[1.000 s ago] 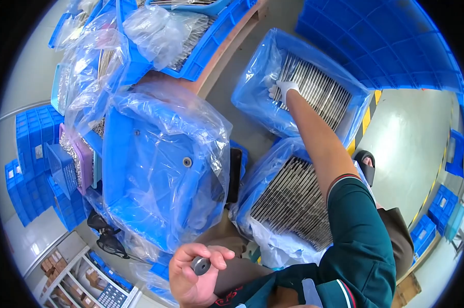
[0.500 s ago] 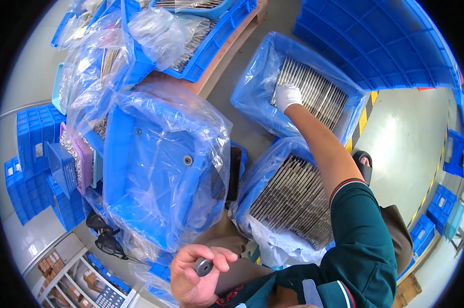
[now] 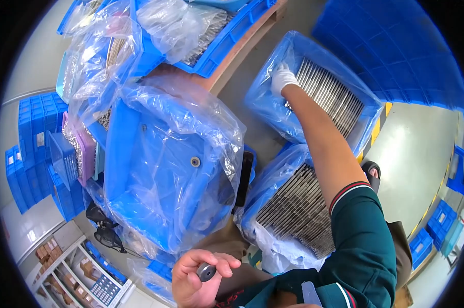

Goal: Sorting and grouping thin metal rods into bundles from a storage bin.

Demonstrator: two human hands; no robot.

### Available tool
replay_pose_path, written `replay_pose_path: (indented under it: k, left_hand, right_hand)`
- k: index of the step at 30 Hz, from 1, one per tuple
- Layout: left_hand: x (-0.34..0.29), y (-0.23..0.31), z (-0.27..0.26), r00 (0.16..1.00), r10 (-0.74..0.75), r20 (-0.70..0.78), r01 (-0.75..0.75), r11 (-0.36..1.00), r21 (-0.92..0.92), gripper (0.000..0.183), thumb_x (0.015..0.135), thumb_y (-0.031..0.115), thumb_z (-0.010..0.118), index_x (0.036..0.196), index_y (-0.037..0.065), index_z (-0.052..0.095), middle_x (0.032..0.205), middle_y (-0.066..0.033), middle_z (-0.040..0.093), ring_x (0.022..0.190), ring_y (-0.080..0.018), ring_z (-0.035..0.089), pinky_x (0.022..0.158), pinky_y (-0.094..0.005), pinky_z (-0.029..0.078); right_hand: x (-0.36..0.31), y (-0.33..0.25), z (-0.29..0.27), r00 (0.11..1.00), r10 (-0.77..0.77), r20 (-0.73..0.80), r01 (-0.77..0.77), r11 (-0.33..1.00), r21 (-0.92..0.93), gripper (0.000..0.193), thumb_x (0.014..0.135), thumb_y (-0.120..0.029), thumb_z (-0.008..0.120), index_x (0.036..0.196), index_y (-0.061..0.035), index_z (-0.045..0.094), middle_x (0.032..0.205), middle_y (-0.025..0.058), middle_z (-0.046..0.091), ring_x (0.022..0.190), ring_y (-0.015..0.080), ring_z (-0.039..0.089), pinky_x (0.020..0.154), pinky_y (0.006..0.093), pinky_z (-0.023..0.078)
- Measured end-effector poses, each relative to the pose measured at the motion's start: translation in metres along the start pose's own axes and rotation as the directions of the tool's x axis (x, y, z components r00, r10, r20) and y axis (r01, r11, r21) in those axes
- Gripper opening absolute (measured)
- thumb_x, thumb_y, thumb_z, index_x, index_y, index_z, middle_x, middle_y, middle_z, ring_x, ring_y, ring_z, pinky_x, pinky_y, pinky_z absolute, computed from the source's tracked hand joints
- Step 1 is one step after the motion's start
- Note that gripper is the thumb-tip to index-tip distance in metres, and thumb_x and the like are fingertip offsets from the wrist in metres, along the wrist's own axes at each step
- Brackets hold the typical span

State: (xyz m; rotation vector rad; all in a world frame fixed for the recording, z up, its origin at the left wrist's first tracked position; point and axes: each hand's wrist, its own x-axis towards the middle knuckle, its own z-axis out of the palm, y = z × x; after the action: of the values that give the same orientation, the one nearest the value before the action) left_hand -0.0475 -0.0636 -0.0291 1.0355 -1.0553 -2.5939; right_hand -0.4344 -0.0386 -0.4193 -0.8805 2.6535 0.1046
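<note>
Now; left hand [image 3: 197, 282] pinching dark disc [image 3: 206, 272]; right hand [image 3: 283, 79] beside rods [image 3: 337, 97], grip unclear

No wording can be made out. Red lettering [image 3: 235, 297] runs across the front of a dark green shirt [image 3: 362, 236], too small to read. White labels [image 3: 40, 139] sit on the sides of stacked blue crates [image 3: 31, 120] at left, and another pale tag [image 3: 441, 217] marks a blue crate [image 3: 447, 208] at right, all illegible. Yellow-and-black floor striping [image 3: 377, 130] borders the right edge of a lined blue tub [image 3: 262, 97].
</note>
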Motion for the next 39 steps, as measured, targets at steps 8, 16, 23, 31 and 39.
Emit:
replay_pose_path:
  k: [8,16,23,31,39]
  left_hand:
    - [0.01,0.0,0.005,0.999,-0.021,-0.037,0.023,0.999,0.029,0.044,0.087,0.038,0.06,0.106,0.0,0.051,0.086,-0.017,0.06,0.087,-0.0306,0.057,0.082,-0.0447,0.04]
    - [0.02,-0.002,0.004,0.996,-0.038,-0.084,0.042,0.998,0.055,0.046,0.086,0.039,0.06,0.107,-0.001,0.051,0.085,-0.0174,0.06,0.085,-0.0303,0.057,0.081,-0.0448,0.04]
    - [0.016,0.001,0.012,0.997,-0.051,-0.056,0.054,0.998,0.042,0.046,0.086,0.04,0.06,0.107,0.0,0.05,0.086,-0.017,0.059,0.082,-0.0294,0.055,0.077,-0.0441,0.039]
    - [-0.009,0.001,0.02,0.993,-0.075,-0.094,0.076,0.997,0.005,0.056,0.079,0.043,0.068,0.108,-0.003,0.053,0.089,-0.0185,0.061,0.088,-0.029,0.059,0.084,-0.0413,0.045]
    - [-0.026,-0.003,0.008,0.994,0.02,0.104,-0.007,0.992,-0.125,0.041,0.089,0.03,0.058,0.114,-0.002,0.051,0.099,-0.0168,0.062,0.086,-0.0243,0.06,0.079,-0.0337,0.046]
  right_hand:
    - [-0.012,0.02,-0.035,0.972,-0.166,-0.164,0.194,0.965,0.176,0.03,0.078,-0.02,0.056,0.102,-0.0036,0.063,0.111,0.019,0.057,0.103,0.0319,0.056,0.093,0.0375,0.043]
    - [0.018,0.028,-0.04,0.999,-0.048,0.021,0.051,0.986,-0.157,0.055,0.078,-0.029,0.056,0.126,-0.0033,0.049,0.133,0.015,0.044,0.124,0.0265,0.04,0.103,0.0366,0.033]
    - [0.014,0.039,-0.036,0.961,-0.077,-0.265,0.107,0.989,0.101,0.05,0.076,-0.032,0.063,0.114,-0.0011,0.054,0.124,0.0144,0.052,0.115,0.0289,0.049,0.093,0.0397,0.043]
    - [-0.101,0.079,-0.062,0.923,-0.053,-0.38,0.164,0.95,0.266,0.031,0.085,-0.03,0.051,0.104,-0.0083,0.06,0.105,0.0143,0.062,0.095,0.0327,0.06,0.082,0.0422,0.048]
    - [-0.28,0.064,-0.147,0.831,0.006,-0.556,0.254,0.885,0.39,0.027,0.083,-0.021,0.056,0.107,-0.0092,0.061,0.102,0.0138,0.063,0.095,0.0311,0.06,0.082,0.0374,0.048]
